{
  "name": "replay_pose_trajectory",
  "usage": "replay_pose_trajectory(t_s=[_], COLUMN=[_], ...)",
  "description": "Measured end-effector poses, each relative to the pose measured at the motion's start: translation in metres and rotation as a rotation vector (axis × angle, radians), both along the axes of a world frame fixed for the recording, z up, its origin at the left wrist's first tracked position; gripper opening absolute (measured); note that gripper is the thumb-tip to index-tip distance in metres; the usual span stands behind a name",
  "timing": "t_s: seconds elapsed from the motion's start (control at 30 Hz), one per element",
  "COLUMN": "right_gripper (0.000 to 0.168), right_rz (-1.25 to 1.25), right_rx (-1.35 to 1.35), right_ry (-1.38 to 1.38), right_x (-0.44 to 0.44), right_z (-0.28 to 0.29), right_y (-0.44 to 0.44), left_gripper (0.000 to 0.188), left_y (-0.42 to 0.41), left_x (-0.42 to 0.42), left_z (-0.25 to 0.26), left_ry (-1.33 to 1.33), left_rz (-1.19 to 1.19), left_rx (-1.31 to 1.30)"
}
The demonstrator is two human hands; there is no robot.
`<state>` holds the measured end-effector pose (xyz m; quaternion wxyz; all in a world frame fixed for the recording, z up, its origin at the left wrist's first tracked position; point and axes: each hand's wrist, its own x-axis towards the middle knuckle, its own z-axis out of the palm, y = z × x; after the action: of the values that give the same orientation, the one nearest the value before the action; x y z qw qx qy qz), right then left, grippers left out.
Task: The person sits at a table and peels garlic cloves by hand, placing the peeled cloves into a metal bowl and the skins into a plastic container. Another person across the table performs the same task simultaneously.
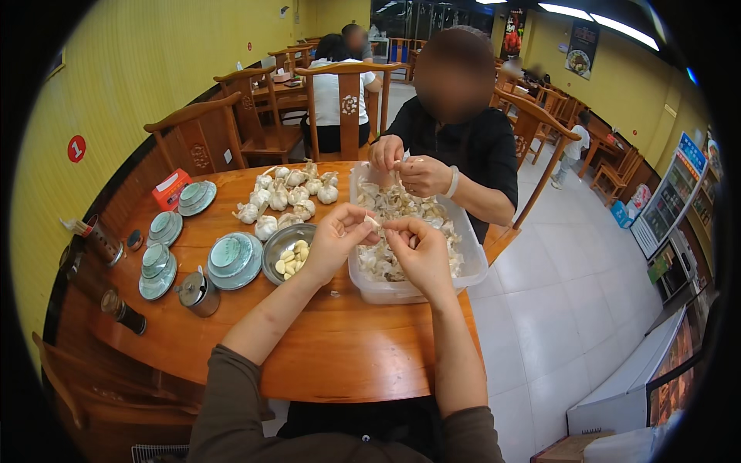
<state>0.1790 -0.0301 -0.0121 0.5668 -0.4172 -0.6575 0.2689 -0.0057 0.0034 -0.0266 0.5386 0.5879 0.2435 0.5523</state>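
Observation:
My left hand (pixel 341 237) pinches a pale garlic clove (pixel 372 221) between thumb and fingertips, over the near left rim of a translucent plastic tub (pixel 417 292). My right hand (pixel 421 249) meets it from the other side, thumb and forefinger at the clove's edge. Another garlic clove (pixel 413 241) appears tucked in its curled fingers, partly hidden. Papery garlic skins (pixel 376 260) fill much of the tub. Left of my left wrist stands a metal bowl (pixel 272 249) with several peeled cloves (pixel 293 258). Whole garlic bulbs (pixel 279 198) lie grouped behind the bowl.
Across the tub, a person in black (pixel 457 127) works with both hands (pixel 414 171) above the skins. Wrapped dish sets (pixel 234 260), a lidded metal pot (pixel 198 294), a dark-bodied shaker (pixel 123 312) and a red box (pixel 172 190) occupy the wooden table's (pixel 347 347) left side.

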Motion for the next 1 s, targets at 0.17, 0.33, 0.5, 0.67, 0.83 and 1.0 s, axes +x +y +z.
replay_pose_trajectory(t_s=[0.17, 0.33, 0.5, 0.67, 0.83, 1.0], right_gripper=[0.011, 0.011, 0.012, 0.011, 0.008, 0.008], right_rz=[-0.033, -0.002, -0.084, -0.086, 0.085, 0.184], right_rx=[0.103, -0.029, 0.060, 0.050, -0.229, -0.310], right_ry=[-0.104, -0.085, -0.179, -0.191, 0.093, 0.228], right_x=[-0.004, -0.002, -0.006, -0.007, 0.004, 0.008], right_z=[0.003, -0.001, -0.003, -0.004, 0.000, 0.003], right_y=[-0.003, -0.004, -0.005, -0.006, -0.002, 0.001], left_gripper=[0.026, 0.024, 0.023, 0.022, 0.024, 0.026], left_y=[-0.002, -0.003, -0.004, -0.009, -0.015, -0.012], left_x=[-0.002, -0.002, -0.001, 0.001, 0.010, 0.009], left_z=[0.005, 0.004, 0.004, 0.014, 0.009, 0.004], left_ry=[0.093, 0.139, 0.178, 0.191, 0.228, 0.286], left_rz=[-0.022, -0.032, -0.014, -0.042, 0.056, 0.034], left_rx=[-0.005, 0.009, 0.013, -0.001, 0.333, 0.497])
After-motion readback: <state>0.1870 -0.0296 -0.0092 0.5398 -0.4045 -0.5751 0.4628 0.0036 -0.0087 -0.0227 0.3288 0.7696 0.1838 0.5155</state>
